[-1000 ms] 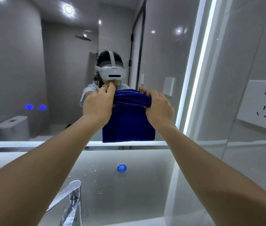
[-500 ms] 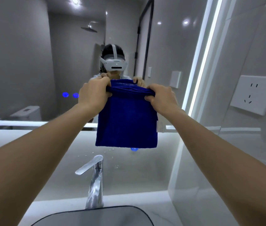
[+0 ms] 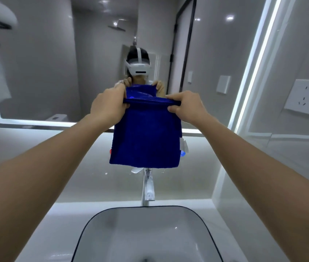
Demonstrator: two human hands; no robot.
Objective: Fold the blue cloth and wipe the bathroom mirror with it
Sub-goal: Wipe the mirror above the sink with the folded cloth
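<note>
Item: blue cloth (image 3: pixel 146 137), centre of frame, hanging in the air before the lower part of the mirror (image 3: pixel 55 63) and above the tap (image 3: pixel 148 188).
Condition: top edge pulled into a straight, thick band, which suggests it is already doubled. The bottom edge hangs free and level, and a small white tag shows at the right side.
Left hand: left hand (image 3: pixel 108 104) grips the upper left corner, fingers curled over the edge.
Right hand: right hand (image 3: pixel 186 106) grips the upper right corner, thumb under the edge and fingers over it.
Reason for hold: pulling the corners apart likely keeps the layers flat and the edges matched, ready for a squared next fold (a slack cloth would bunch).
Clearance: held up off the basin (image 3: pixel 150 224) at lower centre, probably to stay dry. It appears not to touch the glass.
Stage: folding, by my reading; wiping not yet begun.
Also present: wall socket (image 3: pixel 305 97), right of frame.
</note>
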